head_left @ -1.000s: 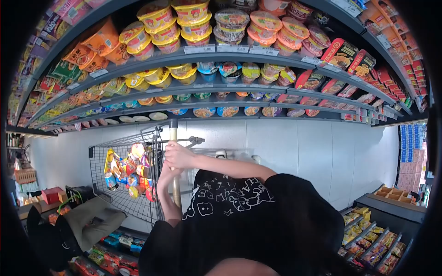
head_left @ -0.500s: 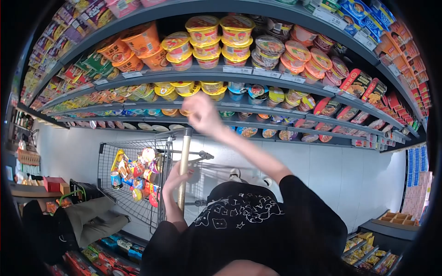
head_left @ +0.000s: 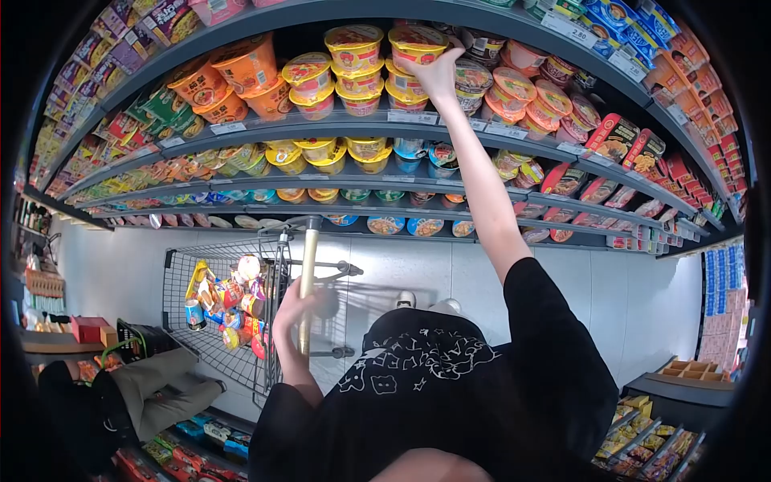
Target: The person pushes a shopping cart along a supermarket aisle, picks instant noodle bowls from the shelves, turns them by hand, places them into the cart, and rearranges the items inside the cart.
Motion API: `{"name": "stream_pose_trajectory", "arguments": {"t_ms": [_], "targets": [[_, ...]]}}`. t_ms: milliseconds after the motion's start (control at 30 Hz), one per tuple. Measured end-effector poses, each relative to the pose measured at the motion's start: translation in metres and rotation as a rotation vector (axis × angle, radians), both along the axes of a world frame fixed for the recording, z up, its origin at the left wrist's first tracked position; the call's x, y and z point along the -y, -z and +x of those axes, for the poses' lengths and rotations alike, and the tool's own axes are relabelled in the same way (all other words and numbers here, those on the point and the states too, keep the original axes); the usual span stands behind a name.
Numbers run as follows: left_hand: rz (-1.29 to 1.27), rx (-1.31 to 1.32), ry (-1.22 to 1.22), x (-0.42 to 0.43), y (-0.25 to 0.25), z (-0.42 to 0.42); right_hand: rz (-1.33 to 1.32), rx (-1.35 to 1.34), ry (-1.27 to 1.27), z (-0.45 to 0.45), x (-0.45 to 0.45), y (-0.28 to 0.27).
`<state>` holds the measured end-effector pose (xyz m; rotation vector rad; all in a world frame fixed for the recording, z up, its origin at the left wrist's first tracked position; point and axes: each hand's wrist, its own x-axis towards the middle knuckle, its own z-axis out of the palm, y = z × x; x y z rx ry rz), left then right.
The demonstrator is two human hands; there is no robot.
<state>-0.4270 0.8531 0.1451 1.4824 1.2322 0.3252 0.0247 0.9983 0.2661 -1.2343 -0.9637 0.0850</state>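
Note:
My right hand (head_left: 436, 74) reaches up to the shelf and grips the top instant noodle cup (head_left: 418, 42) of a yellow-lidded stack, its fingers across the cup's front and its thumb at the right side. That cup sits above other yellow-lidded cups, next to a matching stack (head_left: 355, 68) on its left. My left hand (head_left: 291, 312) is wrapped round the pale handle (head_left: 308, 269) of a shopping cart; its fingertips are slightly blurred. Inside the wire cart (head_left: 181, 281) lie several colourful snack packs and a blue can (head_left: 194, 314).
Orange noodle tubs (head_left: 243, 66) stand left of the yellow stacks; dark-lidded bowls (head_left: 472, 79) stand right. A price-tag rail (head_left: 414, 117) runs along the shelf edge. At lower left is another person in khaki trousers (head_left: 157, 381), near a dark basket (head_left: 144, 337).
My right hand has moved up and right from in front of the lower shelves and taken hold of the top yellow noodle cup. My left hand stays at the cart handle.

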Motion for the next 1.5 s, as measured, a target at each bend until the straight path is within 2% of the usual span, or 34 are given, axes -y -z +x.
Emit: {"name": "stream_pose_trajectory", "arguments": {"t_ms": [100, 167, 233, 267, 300, 333, 367, 467, 533, 600, 633, 700, 733, 767, 833, 900, 967, 1033, 1100, 1300, 1500], "targets": [[0.097, -0.018, -0.02, 0.003, -0.006, 0.006, 0.127, -0.074, -0.106, -0.01, 0.045, 0.005], [0.107, -0.132, 0.002, 0.006, -0.005, 0.007, 0.137, -0.423, -0.51, -0.021, 0.09, 0.018], [0.598, -0.398, -0.164, 0.025, -0.018, 0.029, 0.247, -0.756, -0.761, -0.042, 0.135, 0.032], [0.825, -0.515, -0.109, 0.027, -0.03, 0.046, 0.233, -0.848, -0.837, -0.052, 0.157, 0.038], [0.88, -0.399, -0.145, 0.034, -0.052, 0.074, 0.22, -0.941, -0.917, -0.061, 0.177, 0.045], [0.838, -0.097, -0.2, 0.035, -0.06, 0.096, 0.224, -1.046, -0.965, -0.07, 0.193, 0.051], [0.76, 0.088, -0.221, 0.039, -0.072, 0.121, 0.231, -1.153, -1.014, -0.077, 0.205, 0.057], [0.749, 0.395, 0.053, 0.043, -0.1, 0.179, 0.19, -1.204, -1.106, -0.095, 0.233, 0.071], [0.748, 0.413, 0.213, 0.04, -0.112, 0.204, 0.2, -1.261, -1.146, -0.102, 0.248, 0.072], [0.726, 0.412, 0.277, 0.037, -0.113, 0.215, 0.355, -1.299, -1.286, -0.103, 0.258, 0.067], [0.692, 0.424, 0.357, 0.034, -0.111, 0.216, 0.359, -1.303, -1.274, -0.103, 0.262, 0.071], [0.645, 0.433, 0.446, 0.035, -0.108, 0.221, 0.167, -1.304, -0.997, -0.096, 0.266, 0.076], [0.67, 0.476, 0.378, 0.037, -0.107, 0.223, 0.146, -1.175, -0.947, -0.092, 0.265, 0.072], [0.694, 0.518, 0.306, 0.04, -0.106, 0.225, 0.147, -1.18, -0.937, -0.087, 0.267, 0.072], [0.687, 0.519, 0.295, 0.039, -0.111, 0.227, 0.133, -0.66, -0.737, -0.075, 0.267, 0.075], [0.858, 0.39, 0.356, 0.038, -0.12, 0.229, 0.158, -0.58, -0.743, -0.061, 0.276, 0.069], [0.84, 0.38, 0.342, 0.039, -0.125, 0.231, -0.005, -0.101, -0.528, -0.051, 0.281, 0.063], [0.974, 0.217, 0.438, 0.041, -0.129, 0.233, -0.051, -0.023, -0.465, -0.047, 0.286, 0.052], [0.945, 0.239, 0.437, 0.044, -0.131, 0.236, -0.167, 0.17, -0.42, -0.043, 0.288, 0.048], [0.946, 0.229, 0.388, 0.047, -0.13, 0.242, -0.107, 0.025, -0.464, -0.04, 0.287, 0.051], [0.975, 0.24, 0.401, 0.049, -0.127, 0.244, -0.136, 0.062, -0.509, -0.034, 0.292, 0.053]]}}
